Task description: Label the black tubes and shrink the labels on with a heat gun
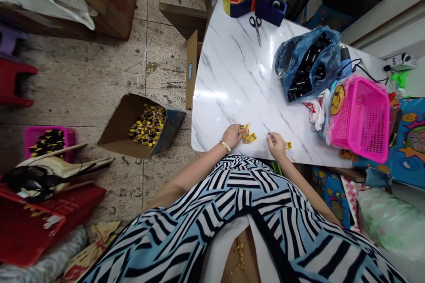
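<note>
My left hand (232,136), with a white bead bracelet at its wrist, rests near the table's front edge. Its closed fingertips are on a small cluster of yellow printed pieces (248,137), which look like little tags or charms. To the right, apart from the cluster, is my right hand (276,145), fingers curled together; whatever they pinch, if anything, is too small to make out. Another small yellow piece (288,145) lies just beside my right hand. All of this is on a white marbled table (232,79).
Scissors (256,28) and tape dispensers (242,4) lie at the back. On the right are a blue bag (282,59) of black cylinders and a pink basket (358,119). A cardboard box (116,128) of small yellow-topped pieces stands on the floor to the left.
</note>
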Demonstrator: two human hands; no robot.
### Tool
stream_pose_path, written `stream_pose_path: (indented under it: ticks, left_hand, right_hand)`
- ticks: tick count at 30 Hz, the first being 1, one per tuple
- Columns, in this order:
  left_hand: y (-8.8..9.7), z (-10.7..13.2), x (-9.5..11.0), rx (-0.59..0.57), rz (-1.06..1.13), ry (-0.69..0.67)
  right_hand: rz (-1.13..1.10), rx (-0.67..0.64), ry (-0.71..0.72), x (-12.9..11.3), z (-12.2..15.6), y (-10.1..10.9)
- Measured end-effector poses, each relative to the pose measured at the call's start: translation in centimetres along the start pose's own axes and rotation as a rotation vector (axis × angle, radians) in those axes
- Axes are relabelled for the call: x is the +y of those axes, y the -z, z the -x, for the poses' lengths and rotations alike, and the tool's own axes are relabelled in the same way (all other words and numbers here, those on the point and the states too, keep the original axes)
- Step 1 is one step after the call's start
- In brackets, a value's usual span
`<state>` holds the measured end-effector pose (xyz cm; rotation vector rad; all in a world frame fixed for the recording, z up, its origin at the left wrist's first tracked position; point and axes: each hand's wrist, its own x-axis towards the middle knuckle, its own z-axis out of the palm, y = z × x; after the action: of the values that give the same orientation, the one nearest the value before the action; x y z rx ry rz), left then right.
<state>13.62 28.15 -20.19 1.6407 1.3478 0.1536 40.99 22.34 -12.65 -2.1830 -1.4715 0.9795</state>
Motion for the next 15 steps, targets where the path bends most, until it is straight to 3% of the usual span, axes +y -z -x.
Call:
stream_pose_path:
  ticks: [6,9,12,15]
  left_hand:
    - [-3.1,-0.9,4.4,-0.036,0.225,0.020]
    - [-3.4,-0.7,4.7,0.000,0.395,0.039]
    - [-2.1,1.1,2.2,0.145,0.557,0.127]
    - [0.5,5.1,-2.9,0.364,0.665,0.292]
  right_hand:
    - [-0.007,-0.072,0.189,-4.1,-4.7,-2.3]
    - [0.024,-0.100,0.259,-5.2,-6.4,-3.0]
    - [0.051,-0.130,0.325,-6.1,-7.7,-4.5]
    - [0.070,-0.160,0.385,-6.8,-9.0,-6.8]
